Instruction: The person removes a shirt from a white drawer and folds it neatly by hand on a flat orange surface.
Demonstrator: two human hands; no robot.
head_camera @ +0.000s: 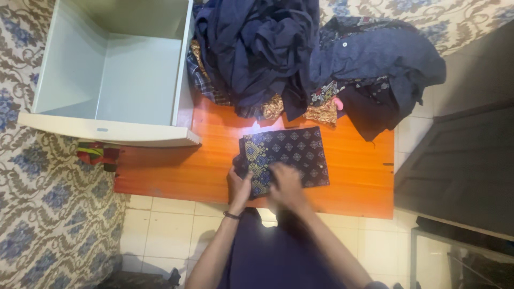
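Observation:
A folded dark blue cloth with a yellow and white batik pattern [292, 150] lies flat on the orange wooden table [176, 166]. My left hand [239, 188] grips its near left corner, fingers curled over the edge. My right hand [286, 182] presses flat on the cloth's near edge, slightly blurred. A dark band circles my left wrist.
A heap of dark blue and patterned clothes [300, 59] covers the table's far side. An empty pale drawer box [115, 69] sits at the table's left. A red and green object [96, 154] lies beside it. Patterned carpet [48, 225] lies left, tiled floor below, a dark door [460, 160] right.

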